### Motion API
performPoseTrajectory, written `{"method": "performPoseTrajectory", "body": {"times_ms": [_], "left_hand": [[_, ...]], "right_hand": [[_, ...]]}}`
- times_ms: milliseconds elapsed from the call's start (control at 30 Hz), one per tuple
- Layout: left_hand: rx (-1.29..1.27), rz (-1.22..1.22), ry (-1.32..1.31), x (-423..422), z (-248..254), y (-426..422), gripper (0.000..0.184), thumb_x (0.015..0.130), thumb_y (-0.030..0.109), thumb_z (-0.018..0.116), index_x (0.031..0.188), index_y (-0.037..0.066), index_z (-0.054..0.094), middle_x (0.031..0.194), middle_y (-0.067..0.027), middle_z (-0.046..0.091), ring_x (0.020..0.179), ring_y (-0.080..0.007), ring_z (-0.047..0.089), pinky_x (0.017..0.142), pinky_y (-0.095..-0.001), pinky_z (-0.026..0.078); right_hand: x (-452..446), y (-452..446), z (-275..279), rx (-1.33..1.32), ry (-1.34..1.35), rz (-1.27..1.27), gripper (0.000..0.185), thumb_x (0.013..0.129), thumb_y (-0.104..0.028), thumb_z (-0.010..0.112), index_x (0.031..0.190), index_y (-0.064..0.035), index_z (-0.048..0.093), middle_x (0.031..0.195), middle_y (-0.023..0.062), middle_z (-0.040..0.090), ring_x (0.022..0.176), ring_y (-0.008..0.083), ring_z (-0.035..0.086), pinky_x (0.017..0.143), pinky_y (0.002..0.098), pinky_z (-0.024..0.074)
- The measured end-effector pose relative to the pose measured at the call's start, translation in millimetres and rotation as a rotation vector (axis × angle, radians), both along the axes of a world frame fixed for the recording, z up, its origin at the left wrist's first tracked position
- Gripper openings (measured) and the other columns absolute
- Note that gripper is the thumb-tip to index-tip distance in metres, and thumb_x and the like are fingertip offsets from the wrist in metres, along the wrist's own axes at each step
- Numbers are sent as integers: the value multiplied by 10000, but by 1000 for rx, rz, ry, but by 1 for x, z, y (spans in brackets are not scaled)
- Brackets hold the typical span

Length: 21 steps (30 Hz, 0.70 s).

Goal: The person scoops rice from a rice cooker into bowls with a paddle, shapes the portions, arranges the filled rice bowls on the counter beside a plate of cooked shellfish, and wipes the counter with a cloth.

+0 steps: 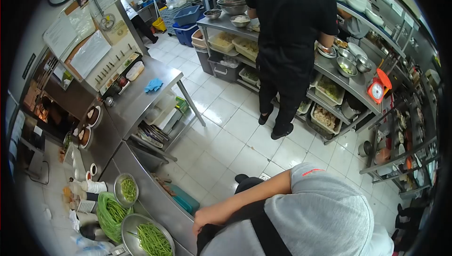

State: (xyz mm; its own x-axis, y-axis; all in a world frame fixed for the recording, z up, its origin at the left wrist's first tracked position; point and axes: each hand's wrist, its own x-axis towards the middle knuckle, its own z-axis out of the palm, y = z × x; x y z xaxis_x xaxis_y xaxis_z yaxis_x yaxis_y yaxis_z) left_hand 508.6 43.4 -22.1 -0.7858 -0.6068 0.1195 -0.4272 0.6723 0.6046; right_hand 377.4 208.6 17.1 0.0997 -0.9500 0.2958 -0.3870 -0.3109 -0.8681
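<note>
A grey-sleeved arm, which I take to be my own right arm, reaches left across the lower part of the head view. At its end, my right hand (205,219) is bent downward against the black apron (212,234), beside the edge of the steel counter (162,197). Its fingers are mostly hidden, so whether it holds anything is unclear. My left hand is out of view. On the counter stand a metal pan of green beans (153,240), a green plastic bag of beans (113,212) and a steel bowl of cut beans (128,188).
A co-worker in black (289,34) stands at the far steel table, which holds metal bowls (347,67) and an orange scale (376,90). Food tubs (327,117) fill its lower shelves. A blue cloth (154,85) lies on the left table. White tiled floor (226,147) runs between.
</note>
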Motion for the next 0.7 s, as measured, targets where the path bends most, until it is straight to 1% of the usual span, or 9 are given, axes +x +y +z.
{"method": "performPoseTrajectory", "body": {"times_ms": [100, 200, 300, 400, 500, 600, 667, 700], "left_hand": [[-12, 41, -12, 8, -3, 5, 508, 746, 423, 726, 927, -45, 648, 879, -221, 658, 785, -368, 623, 710, -450, 496], [-23, 126, -11, 21, -3, 6, 523, 738, 438, 733, 910, -48, 650, 864, -221, 659, 769, -364, 624, 700, -450, 497], [-42, 228, -12, 38, -4, 5, 538, 729, 453, 740, 894, -52, 652, 850, -222, 661, 754, -360, 625, 690, -449, 499], [-82, 345, -9, 57, -7, 0, 554, 721, 467, 747, 878, -56, 654, 836, -222, 662, 739, -356, 627, 681, -449, 500], [-159, 501, 0, 84, -10, -8, 569, 712, 482, 754, 862, -59, 656, 822, -223, 663, 723, -352, 628, 671, -449, 502], [-288, 700, 16, 134, -12, -29, 586, 704, 496, 761, 845, -63, 658, 807, -223, 665, 708, -348, 629, 662, -448, 503], [-381, 916, -1, 197, -8, -41, 596, 698, 506, 766, 835, -65, 659, 798, -224, 666, 698, -346, 630, 655, -448, 504], [-425, 1053, -32, 240, -5, -39, 602, 695, 511, 768, 829, -66, 660, 793, -224, 666, 693, -344, 630, 652, -448, 505]], "right_hand": [[-8, 5, 14, 62, 78, 12, 255, 757, -50, 573, 999, -41, 649, 878, 158, 673, 849, 337, 633, 716, 383, 487], [-12, 6, 20, 143, 68, 13, 262, 764, -46, 570, 1011, -52, 654, 855, 160, 673, 843, 361, 629, 721, 399, 487], [-10, -5, -4, 93, 243, 57, 247, 758, -94, 599, 997, -58, 652, 832, 168, 668, 817, 381, 623, 715, 423, 478], [-11, -9, -22, 104, 190, 162, 248, 758, -151, 618, 983, -53, 646, 839, 191, 659, 825, 389, 619, 710, 441, 467], [-18, 7, 0, 35, 55, 123, 128, 710, -121, 641, 786, -26, 602, 791, 195, 640, 743, 392, 597, 616, 455, 462], [-28, 13, -1, 154, 120, 107, 138, 718, -132, 633, 826, -46, 624, 818, 181, 652, 771, 380, 610, 648, 446, 470], [-42, 23, 2, 166, 139, 109, 201, 786, -170, 616, 948, -53, 637, 875, 168, 662, 813, 365, 620, 699, 428, 477], [-48, 24, 4, 163, 145, 163, 233, 820, -189, 608, 1009, -57, 644, 903, 161, 667, 834, 358, 625, 725, 418, 480]]}}
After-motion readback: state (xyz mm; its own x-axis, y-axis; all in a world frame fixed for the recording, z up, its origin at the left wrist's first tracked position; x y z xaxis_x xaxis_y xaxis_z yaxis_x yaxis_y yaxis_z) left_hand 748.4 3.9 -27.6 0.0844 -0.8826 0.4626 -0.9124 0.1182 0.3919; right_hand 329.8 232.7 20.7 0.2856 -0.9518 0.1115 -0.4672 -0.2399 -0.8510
